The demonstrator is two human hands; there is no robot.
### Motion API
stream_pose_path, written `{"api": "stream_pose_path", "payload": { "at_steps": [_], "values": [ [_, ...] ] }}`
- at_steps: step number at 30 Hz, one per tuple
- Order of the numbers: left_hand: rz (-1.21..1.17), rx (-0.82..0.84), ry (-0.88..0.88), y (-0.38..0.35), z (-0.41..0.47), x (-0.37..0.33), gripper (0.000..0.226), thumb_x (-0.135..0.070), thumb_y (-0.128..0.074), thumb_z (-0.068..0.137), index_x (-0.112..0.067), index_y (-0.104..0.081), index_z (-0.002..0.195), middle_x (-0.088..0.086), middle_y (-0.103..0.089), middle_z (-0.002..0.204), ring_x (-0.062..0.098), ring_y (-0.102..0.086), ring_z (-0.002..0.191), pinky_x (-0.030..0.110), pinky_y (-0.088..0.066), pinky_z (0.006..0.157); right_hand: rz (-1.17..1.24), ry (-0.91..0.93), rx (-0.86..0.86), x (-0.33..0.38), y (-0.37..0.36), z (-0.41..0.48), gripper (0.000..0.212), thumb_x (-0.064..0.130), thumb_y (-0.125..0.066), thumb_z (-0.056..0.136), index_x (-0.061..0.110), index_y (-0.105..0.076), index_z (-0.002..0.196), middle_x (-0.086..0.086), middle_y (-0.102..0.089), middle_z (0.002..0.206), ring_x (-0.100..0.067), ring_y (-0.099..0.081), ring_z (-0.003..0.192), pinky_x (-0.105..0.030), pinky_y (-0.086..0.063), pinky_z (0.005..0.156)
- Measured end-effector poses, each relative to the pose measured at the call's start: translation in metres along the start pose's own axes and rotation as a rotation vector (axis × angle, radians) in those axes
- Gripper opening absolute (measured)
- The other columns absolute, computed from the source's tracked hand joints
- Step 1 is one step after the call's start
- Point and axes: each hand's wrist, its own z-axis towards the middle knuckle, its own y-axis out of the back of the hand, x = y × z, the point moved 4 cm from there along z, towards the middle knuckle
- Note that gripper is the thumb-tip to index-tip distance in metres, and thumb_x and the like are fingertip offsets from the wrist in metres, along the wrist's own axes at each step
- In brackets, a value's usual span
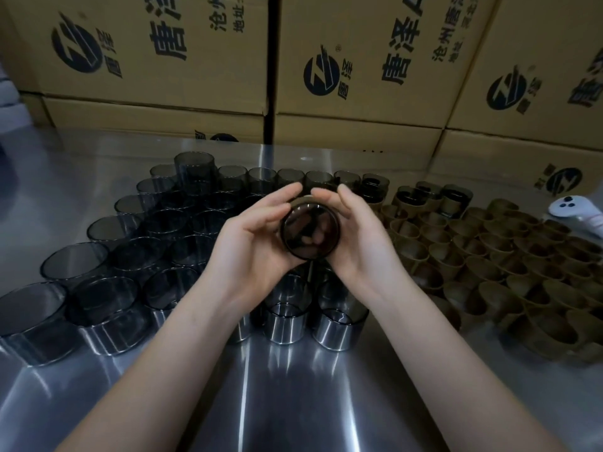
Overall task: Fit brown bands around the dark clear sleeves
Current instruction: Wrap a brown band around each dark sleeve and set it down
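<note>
Both hands hold one dark clear sleeve (309,230) above the table, its open end turned toward me. A brown band (301,201) shows along its far top edge. My left hand (257,233) grips the sleeve from the left, fingers curled over its top. My right hand (355,233) grips it from the right, thumb and fingers meeting the left fingertips above the band. Several bare dark sleeves (98,230) stand in rows on the left and under my hands. Several loose brown bands (489,256) lie packed together on the right.
The steel table (293,386) is shiny in front of me. A few banded sleeves (453,195) stand at the back right. A white controller (574,213) lies at the far right edge. Stacked cardboard boxes (359,76) wall off the back.
</note>
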Motion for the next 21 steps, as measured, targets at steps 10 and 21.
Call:
{"api": "stream_pose_path", "payload": {
  "at_steps": [10,21],
  "values": [
    [0.192,-0.008,-0.02,-0.01,-0.007,0.007,0.053,-0.042,-0.06,0.081,-0.007,-0.068,0.12,0.014,-0.071,0.12,0.024,-0.068,0.109,0.036,-0.058,0.087,-0.13,-0.065,-0.193,-0.001,-0.004,0.0,0.024,0.034,-0.061,0.086,0.023,-0.069,0.066,-0.002,-0.069,0.075,-0.02,-0.065,0.078,-0.039,-0.051,0.085],
    [0.5,-0.241,-0.126,-0.018,-0.002,0.011,0.068,-0.058,-0.03,0.102,-0.033,-0.073,0.055,0.0,-0.072,0.065,0.008,-0.07,0.063,0.02,-0.055,0.059,-0.194,0.118,-0.174,-0.002,-0.008,-0.004,0.033,0.026,-0.053,0.095,0.019,-0.069,0.066,-0.007,-0.07,0.078,-0.022,-0.067,0.076,-0.043,-0.055,0.082]
  ]
}}
